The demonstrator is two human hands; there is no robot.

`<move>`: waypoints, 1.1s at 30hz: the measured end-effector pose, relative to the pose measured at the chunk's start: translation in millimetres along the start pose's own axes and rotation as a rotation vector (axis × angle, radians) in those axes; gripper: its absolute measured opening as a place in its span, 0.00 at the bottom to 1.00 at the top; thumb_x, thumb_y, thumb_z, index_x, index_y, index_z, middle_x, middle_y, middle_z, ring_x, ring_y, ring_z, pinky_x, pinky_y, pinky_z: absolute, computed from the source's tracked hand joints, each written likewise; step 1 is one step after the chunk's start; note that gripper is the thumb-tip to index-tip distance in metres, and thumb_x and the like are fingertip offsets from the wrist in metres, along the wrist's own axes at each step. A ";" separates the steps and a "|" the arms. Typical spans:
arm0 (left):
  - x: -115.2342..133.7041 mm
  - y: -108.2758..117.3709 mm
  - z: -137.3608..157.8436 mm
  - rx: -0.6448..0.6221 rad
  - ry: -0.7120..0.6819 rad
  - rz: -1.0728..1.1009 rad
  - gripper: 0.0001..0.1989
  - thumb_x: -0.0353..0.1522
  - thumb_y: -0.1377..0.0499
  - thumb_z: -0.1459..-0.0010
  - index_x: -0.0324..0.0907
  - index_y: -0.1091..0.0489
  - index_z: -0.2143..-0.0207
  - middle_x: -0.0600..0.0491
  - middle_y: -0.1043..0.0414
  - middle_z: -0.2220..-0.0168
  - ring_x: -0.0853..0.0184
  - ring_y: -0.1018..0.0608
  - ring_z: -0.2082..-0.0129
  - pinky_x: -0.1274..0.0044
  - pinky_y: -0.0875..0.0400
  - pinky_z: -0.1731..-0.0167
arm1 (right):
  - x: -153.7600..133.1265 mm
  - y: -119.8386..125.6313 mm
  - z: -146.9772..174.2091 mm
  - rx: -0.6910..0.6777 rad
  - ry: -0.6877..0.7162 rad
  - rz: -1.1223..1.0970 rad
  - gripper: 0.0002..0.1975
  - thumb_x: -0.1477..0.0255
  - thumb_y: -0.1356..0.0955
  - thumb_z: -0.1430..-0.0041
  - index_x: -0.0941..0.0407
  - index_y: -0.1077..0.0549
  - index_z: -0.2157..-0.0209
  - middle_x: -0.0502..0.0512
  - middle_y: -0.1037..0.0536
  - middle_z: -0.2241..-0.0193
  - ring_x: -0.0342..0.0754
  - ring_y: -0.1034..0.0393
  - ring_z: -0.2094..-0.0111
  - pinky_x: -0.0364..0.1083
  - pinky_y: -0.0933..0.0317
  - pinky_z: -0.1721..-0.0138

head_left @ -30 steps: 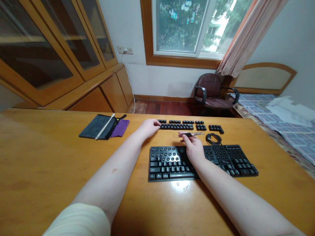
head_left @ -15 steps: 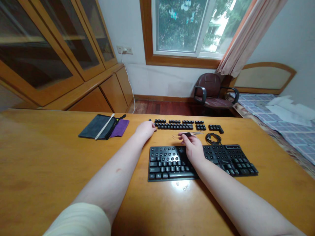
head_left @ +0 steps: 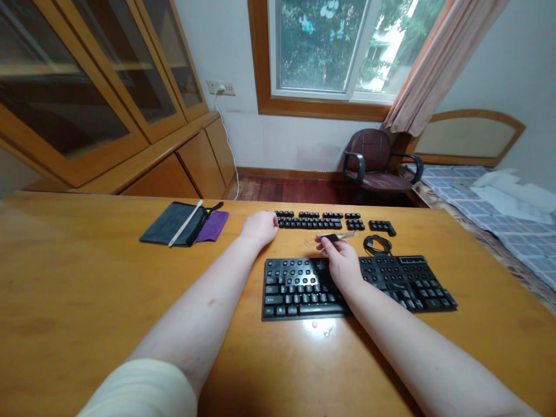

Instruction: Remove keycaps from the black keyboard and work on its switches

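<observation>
The black keyboard [head_left: 324,308] lies on the desk, with its upper rows bare of caps and caps still on the lower rows. Above it my right hand [head_left: 344,263] closes round the black grip of a wire keycap puller [head_left: 332,237], whose thin wire loops stick out on the left. Loose black keycaps [head_left: 310,223] are laid out in rows beyond the keyboard. My left hand [head_left: 259,227] is at the left end of these rows, its fingers bent together; whatever they pinch is hidden behind the hand.
A coiled black cable [head_left: 377,245] sits right of the puller. To the left lie a dark grey pouch [head_left: 163,225], a pale stick [head_left: 186,223] across it and a purple cloth [head_left: 214,226]. A brown armchair [head_left: 369,153] stands past the desk.
My left hand has shifted slightly to the right and covers the small keycap at the far left end. The right hand keeps its place with the puller.
</observation>
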State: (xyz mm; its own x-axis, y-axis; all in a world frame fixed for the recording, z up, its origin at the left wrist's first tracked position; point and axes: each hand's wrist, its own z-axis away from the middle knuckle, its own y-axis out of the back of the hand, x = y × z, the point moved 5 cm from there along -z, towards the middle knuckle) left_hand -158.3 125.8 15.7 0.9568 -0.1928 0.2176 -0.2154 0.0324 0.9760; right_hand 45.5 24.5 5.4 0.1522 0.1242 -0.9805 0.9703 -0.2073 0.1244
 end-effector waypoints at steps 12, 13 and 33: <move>-9.7 -9.2 -5.5 0.019 0.012 -0.020 0.08 0.34 0.44 0.49 0.45 0.29 0.66 0.49 0.27 0.62 0.59 0.25 0.63 0.72 0.32 0.63 | -1.5 -0.1 0.7 -0.007 -0.016 -0.009 0.21 0.56 0.34 0.47 0.61 0.23 0.66 0.60 0.24 0.67 0.47 0.31 0.70 0.45 0.36 0.71; -9.8 -9.9 -5.9 0.019 0.014 -0.020 0.08 0.34 0.44 0.49 0.45 0.29 0.66 0.49 0.27 0.62 0.60 0.25 0.63 0.72 0.32 0.62 | -0.9 -0.3 0.6 -0.008 -0.018 -0.012 0.21 0.56 0.34 0.47 0.61 0.23 0.65 0.60 0.24 0.67 0.47 0.31 0.70 0.45 0.36 0.71; -5.8 -10.2 -3.5 0.020 0.034 -0.006 0.08 0.34 0.45 0.47 0.46 0.29 0.64 0.50 0.27 0.60 0.62 0.25 0.61 0.74 0.32 0.59 | -1.9 -0.8 1.0 -0.014 -0.015 0.000 0.21 0.57 0.35 0.46 0.61 0.24 0.65 0.60 0.23 0.67 0.47 0.31 0.71 0.44 0.36 0.71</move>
State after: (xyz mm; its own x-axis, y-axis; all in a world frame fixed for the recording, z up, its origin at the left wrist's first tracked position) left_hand -161.0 130.0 4.5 0.9640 -0.1600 0.2123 -0.2132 0.0115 0.9769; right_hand 44.2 23.5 7.1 0.1495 0.1098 -0.9826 0.9729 -0.1935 0.1264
